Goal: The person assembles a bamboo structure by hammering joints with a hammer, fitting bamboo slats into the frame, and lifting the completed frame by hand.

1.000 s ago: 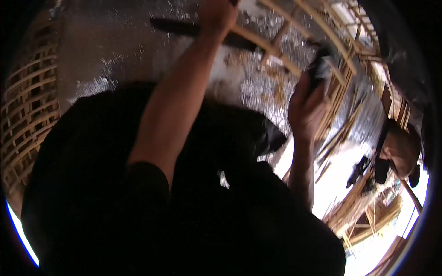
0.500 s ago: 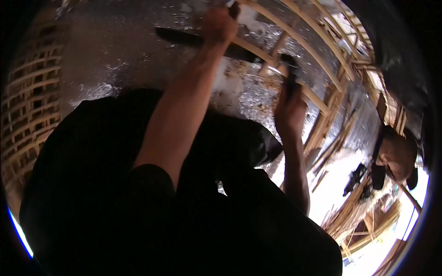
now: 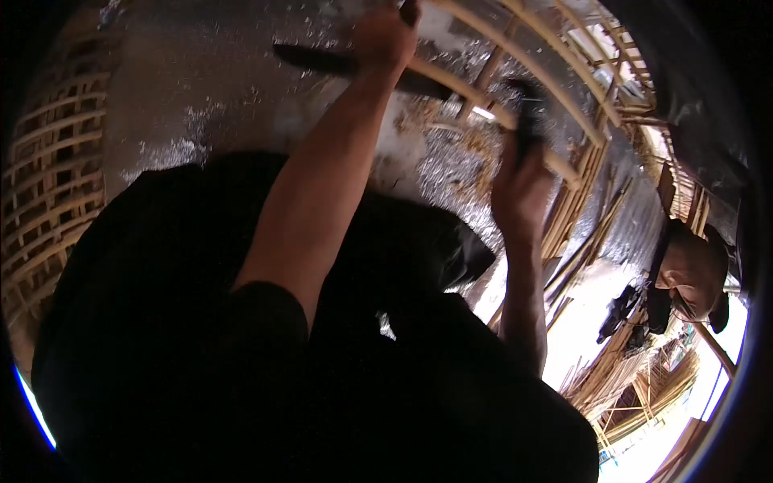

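My left hand (image 3: 385, 39) is a closed fist at the top; a dark rounded end sticks out beside its thumb, and the rest of what it grips is hidden. Past this wrist runs a long, dark, blade-like shape (image 3: 318, 60); whether the hand holds it I cannot tell. My right hand (image 3: 523, 189) is closed around a dark, blurred tool (image 3: 529, 113) that looks like a hammer, raised over a bamboo strip (image 3: 555, 165). That strip slants from near the left fist down to the right. Brown scraps (image 3: 467, 189) lie on the floor below it.
Curved bamboo strips (image 3: 555, 72) cross the upper right. A woven bamboo lattice (image 3: 56, 177) stands at the left. Loose bamboo sticks (image 3: 592, 233) and a bundle of strips (image 3: 620, 378) lie at the right, near another person (image 3: 692, 270). The floor (image 3: 185, 88) is grey and shiny.
My right hand and its dark tool have moved to the right, and the tool's head stands higher. My left hand has stayed almost in place.
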### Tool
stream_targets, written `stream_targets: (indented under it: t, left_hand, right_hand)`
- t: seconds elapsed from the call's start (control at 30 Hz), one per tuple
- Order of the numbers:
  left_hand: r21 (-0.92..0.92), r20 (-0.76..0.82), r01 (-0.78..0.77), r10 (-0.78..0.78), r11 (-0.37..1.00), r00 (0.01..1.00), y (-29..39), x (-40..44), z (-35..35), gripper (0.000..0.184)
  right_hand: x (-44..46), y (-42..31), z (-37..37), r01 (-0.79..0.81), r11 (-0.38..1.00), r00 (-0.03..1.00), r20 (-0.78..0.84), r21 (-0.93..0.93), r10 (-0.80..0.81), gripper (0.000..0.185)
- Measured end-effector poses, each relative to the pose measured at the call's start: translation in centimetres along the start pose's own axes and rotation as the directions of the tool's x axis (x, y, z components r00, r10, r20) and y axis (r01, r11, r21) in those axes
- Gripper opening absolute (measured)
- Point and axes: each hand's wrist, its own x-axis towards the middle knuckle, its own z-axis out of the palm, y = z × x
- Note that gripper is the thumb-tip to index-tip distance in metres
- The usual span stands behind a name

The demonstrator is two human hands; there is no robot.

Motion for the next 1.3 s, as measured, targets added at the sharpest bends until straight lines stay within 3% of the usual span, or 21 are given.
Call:
stream_targets:
  t: [0.03,0.07,0.13,0.2,0.23,0.27,0.33,0.43,0.53,0.6,0.7,0.77,0.87,0.93,1.0,1.03,1.13,1.17,1.2,1.27,1.3]
  left_hand:
    - [-0.209,0.472,0.254,-0.130,0.944,0.872,1.3,1.7,-3.6,0.073]
    - [-0.155,0.287,0.175,-0.125,0.972,0.950,1.9,3.0,-3.5,0.079]
    - [-0.173,0.513,0.334,-0.204,0.927,0.834,2.3,2.8,-3.6,0.074]
    - [-0.166,0.267,0.250,-0.200,0.954,0.943,1.0,2.8,-2.1,0.070]
    - [-0.154,0.200,0.211,-0.179,0.965,0.963,0.8,0.6,-2.4,0.068]
    - [-0.166,0.248,0.182,-0.137,0.969,0.959,1.2,-0.9,-3.0,0.067]
    - [-0.199,0.334,0.162,-0.089,0.966,0.938,1.3,2.0,-4.1,0.066]
    - [-0.096,0.312,0.172,-0.134,0.980,0.940,0.2,2.4,-2.6,0.068]
    - [-0.176,0.596,0.262,-0.109,0.949,0.796,1.1,2.7,-3.9,0.072]
    - [-0.296,0.326,0.280,-0.180,0.913,0.928,0.5,5.0,-3.6,0.070]
    - [-0.060,0.373,0.212,-0.175,0.975,0.911,0.4,0.8,-2.5,0.065]
    - [-0.171,0.406,0.229,-0.143,0.958,0.903,1.1,2.9,-3.4,0.068]
    - [0.025,0.287,0.070,-0.075,0.997,0.955,-1.8,2.3,1.4,0.076]
    - [-0.023,0.399,0.030,-0.018,0.999,0.917,-1.4,-1.0,-0.3,0.078]
    - [-0.290,0.502,0.196,-0.025,0.937,0.864,-0.4,2.8,-2.6,0.078]
    - [-0.262,0.563,0.259,-0.070,0.930,0.823,0.1,2.8,-3.4,0.077]
    - [-0.194,0.235,0.135,-0.087,0.972,0.968,0.6,1.0,-2.6,0.074]
    - [-0.251,-0.185,-0.004,-0.044,0.968,0.982,0.1,-0.1,-0.9,0.070]
    - [-0.271,-0.036,0.056,-0.069,0.961,0.997,0.5,-1.6,-2.9,0.067]
    - [-0.210,0.337,0.237,-0.157,0.949,0.928,1.1,1.7,-4.6,0.063]
    - [-0.107,0.630,0.290,-0.161,0.951,0.760,0.5,2.5,-4.1,0.061]
  right_hand:
    - [-1.7,-0.2,-1.1,-0.011,0.995,0.991,-0.129,0.102,0.024,0.039]
    - [-1.2,0.1,-0.6,-0.078,0.990,0.994,-0.063,0.119,0.086,0.039]
    - [0.8,0.5,0.2,-0.164,0.983,0.953,0.242,-0.087,0.181,0.039]
    - [1.7,-1.2,0.2,0.175,0.964,0.983,-0.024,-0.202,-0.183,0.032]
    - [0.2,-2.3,-2.1,-0.081,0.965,0.994,-0.050,0.249,0.097,0.030]
    - [-1.3,-2.7,-1.7,0.001,0.954,0.926,-0.360,0.299,0.111,0.027]
    - [0.9,-1.6,-0.9,-0.279,0.935,0.862,0.373,-0.219,0.345,0.034]
    - [-0.1,0.3,1.7,0.134,0.979,0.949,-0.265,-0.151,-0.171,0.037]
    - [-1.3,0.8,0.4,-0.121,0.959,0.980,0.125,-0.255,0.157,0.037]
    - [4.3,-0.9,0.8,-0.202,0.949,0.924,0.274,-0.243,0.267,0.032]
    - [-1.2,1.2,0.3,-0.044,0.996,0.975,-0.219,-0.074,0.027,0.028]
    - [1.6,-1.7,-1.5,-0.296,0.932,0.884,0.310,-0.208,0.350,0.035]
    - [3.3,0.2,2.0,0.377,0.884,0.916,-0.031,-0.277,-0.401,0.034]
    - [1.3,-3.4,-2.3,0.006,0.971,0.961,-0.269,0.239,0.060,0.030]
    - [0.1,1.4,1.9,0.057,0.979,0.990,-0.119,-0.195,-0.081,0.027]
    - [1.6,0.2,1.7,-0.196,0.975,0.926,0.307,-0.101,0.218,0.027]
    - [1.9,0.2,0.2,0.058,0.987,0.998,-0.025,-0.151,-0.062,0.030]
    - [1.5,-1.3,-0.7,-0.054,0.989,0.990,-0.120,0.137,0.070,0.027]
    - [-1.5,-3.2,-1.7,-0.100,0.952,0.956,-0.239,0.289,0.173,0.025]
    - [-1.8,1.7,2.4,0.275,0.946,0.922,-0.234,-0.169,-0.310,0.026]
    - [-0.4,-0.9,1.7,-0.232,0.964,0.935,0.243,-0.128,0.257,0.026]
